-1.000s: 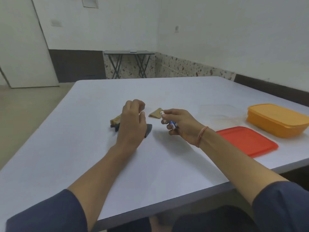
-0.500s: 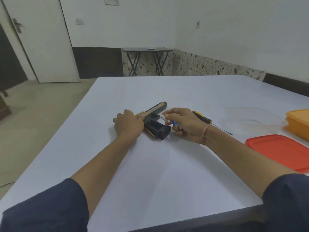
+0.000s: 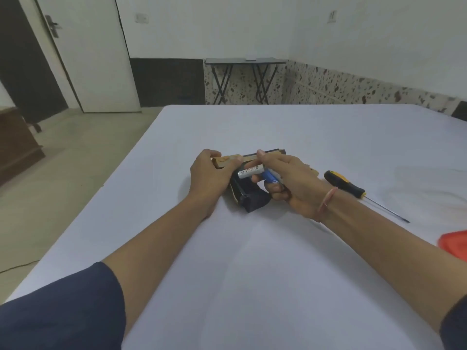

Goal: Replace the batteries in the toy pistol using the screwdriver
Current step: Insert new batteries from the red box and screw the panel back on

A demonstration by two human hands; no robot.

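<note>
Presently, two bare hands are in view, working close together over one toy pistol (image 3: 249, 195) lying on its side on the white table (image 3: 278, 261). Left hand (image 3: 211, 174) is closed over the rear, tan end of the pistol, fingers wrapped across the top and pinning it to the surface. Right hand (image 3: 293, 184), just beside the left and nearly touching it, grips two batteries: one silver battery (image 3: 250, 171) pinched between thumb and forefinger, its free end pointing toward the left hand above the dark grip, and one blue battery (image 3: 271, 177) tucked behind it against the palm. Whether further cells sit inside the grip cannot be determined. One screwdriver (image 3: 353, 190), black and yellow handle with a thin bare shaft, lies untouched on the table just to the right of the right wrist, tip pointing away to the right. One red lid (image 3: 454, 243) shows partly at the frame edge, well right of the right forearm.
</note>
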